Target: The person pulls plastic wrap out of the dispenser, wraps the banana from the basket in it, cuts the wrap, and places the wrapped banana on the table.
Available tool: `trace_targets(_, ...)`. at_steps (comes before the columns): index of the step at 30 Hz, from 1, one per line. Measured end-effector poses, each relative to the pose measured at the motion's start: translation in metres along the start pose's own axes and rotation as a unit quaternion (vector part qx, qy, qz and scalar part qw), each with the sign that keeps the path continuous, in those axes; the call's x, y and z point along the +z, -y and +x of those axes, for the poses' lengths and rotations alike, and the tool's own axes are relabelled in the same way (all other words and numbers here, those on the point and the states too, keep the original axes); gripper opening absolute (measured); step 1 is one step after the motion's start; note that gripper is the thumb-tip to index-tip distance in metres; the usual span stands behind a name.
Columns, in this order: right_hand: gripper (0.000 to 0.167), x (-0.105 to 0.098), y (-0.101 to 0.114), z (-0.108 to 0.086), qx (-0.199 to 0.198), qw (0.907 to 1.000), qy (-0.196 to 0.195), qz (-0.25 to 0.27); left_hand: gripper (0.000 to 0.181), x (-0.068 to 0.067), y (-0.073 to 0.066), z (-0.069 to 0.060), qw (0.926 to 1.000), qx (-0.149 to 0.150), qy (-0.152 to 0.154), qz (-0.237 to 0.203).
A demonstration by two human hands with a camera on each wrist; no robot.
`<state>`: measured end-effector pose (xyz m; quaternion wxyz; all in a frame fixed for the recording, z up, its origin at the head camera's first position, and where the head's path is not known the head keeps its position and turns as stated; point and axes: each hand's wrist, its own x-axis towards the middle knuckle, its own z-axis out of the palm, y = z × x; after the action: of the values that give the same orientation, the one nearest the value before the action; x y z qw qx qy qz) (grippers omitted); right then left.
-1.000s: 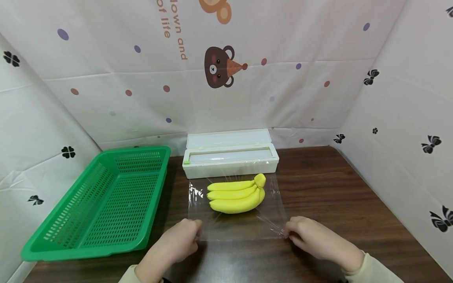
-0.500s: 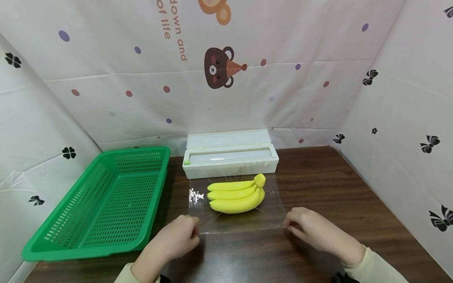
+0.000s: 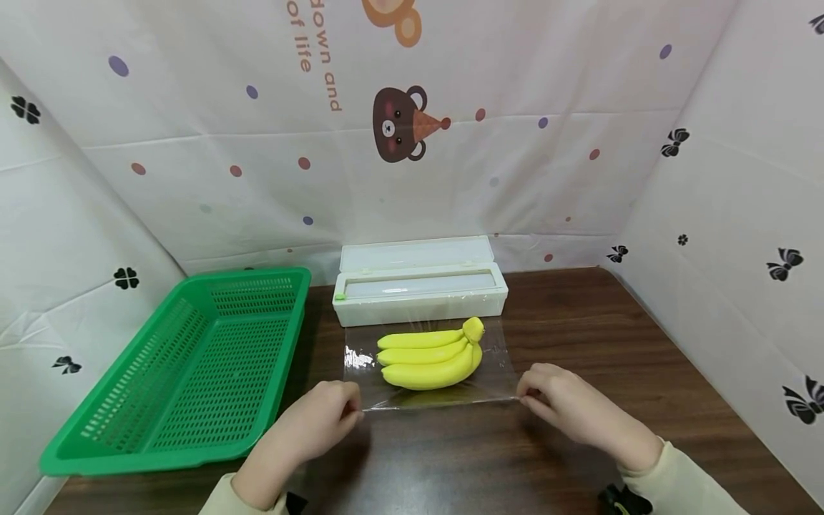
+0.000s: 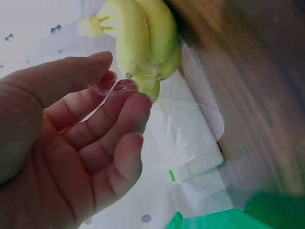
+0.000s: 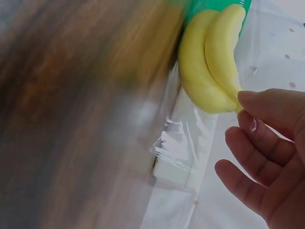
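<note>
A bunch of yellow bananas (image 3: 430,370) lies on a sheet of clear cling film (image 3: 496,383) that runs out of a white cling film dispenser (image 3: 420,309). My left hand (image 3: 320,420) pinches the film's near left corner. At the near right corner, my right hand (image 3: 568,409) pinches the same sheet between thumb and forefinger. Film bunches at the left fingertips (image 4: 145,102) in the left wrist view, the other fingers loosely bent. The near edge is stretched nearly straight between both hands, in front of the bananas.
A green plastic basket (image 3: 273,379) stands on the left of the dark wooden table (image 3: 599,336). The dispenser's lid (image 3: 417,253) is raised at the back, near the patterned white backdrop (image 3: 515,186).
Both hands have moved forward, toward the bananas, bringing the film's near edge closer to them. The bananas, dispenser and basket have stayed put.
</note>
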<state>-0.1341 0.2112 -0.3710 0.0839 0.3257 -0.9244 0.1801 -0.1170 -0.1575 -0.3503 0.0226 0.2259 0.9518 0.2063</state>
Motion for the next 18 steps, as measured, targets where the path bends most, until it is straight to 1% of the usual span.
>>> trace_targets(5, 0.011, -0.004, -0.001, 0.007, 0.001, 0.9998, -0.016, -0.006, 0.016, -0.004, 0.002, 0.004, 0.9998, -0.016, -0.014, -0.005)
trace_targets(11, 0.007, -0.007, -0.002, 0.014, 0.013, 0.9998, -0.018, -0.004, 0.014, -0.007, 0.003, 0.009, 0.9989, -0.031, -0.034, -0.009)
trace_targets(18, 0.007, -0.008, -0.006, 0.023, 0.022, 0.9995, -0.022, 0.003, 0.013, -0.007, 0.004, 0.017, 0.9967, -0.052, -0.061, 0.006)
